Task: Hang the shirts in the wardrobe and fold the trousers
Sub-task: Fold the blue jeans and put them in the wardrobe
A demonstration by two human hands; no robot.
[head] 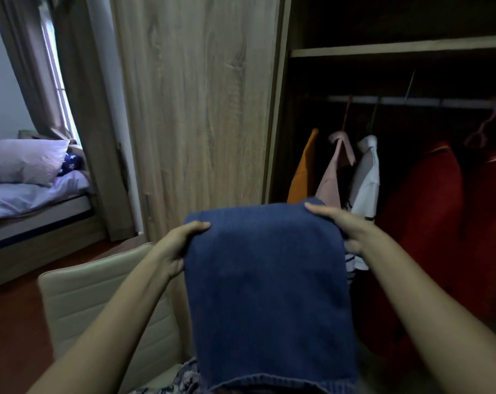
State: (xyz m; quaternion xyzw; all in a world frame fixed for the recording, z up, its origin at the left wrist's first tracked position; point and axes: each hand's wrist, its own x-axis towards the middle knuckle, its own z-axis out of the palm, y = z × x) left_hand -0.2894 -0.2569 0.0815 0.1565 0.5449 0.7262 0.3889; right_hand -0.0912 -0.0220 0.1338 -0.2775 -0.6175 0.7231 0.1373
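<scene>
- The blue trousers point(263, 280) are held up in mid-air before the open wardrobe point(397, 48), doubled over so the fold lies at the top and the hem hangs down toward the camera
- The left hand point(181, 245) grips the top left corner of the fold, thumb lying over the cloth; the right hand point(346, 226) grips the top right corner the same way; the two hands are well apart, one at each side of the trousers
- Behind the trousers, shirts hang from the rail point(411, 102): an orange shirt point(302, 172), a pink shirt point(336, 172), a white shirt point(366, 174); further right, two red garments point(423, 209)
- The closed wooden door point(198, 109) stands to the left of the open bay
- A cream chair point(98, 294) sits below the left forearm; a bed point(27, 194) with a pillow point(22, 160) lies at far left beside the curtain point(27, 66)
</scene>
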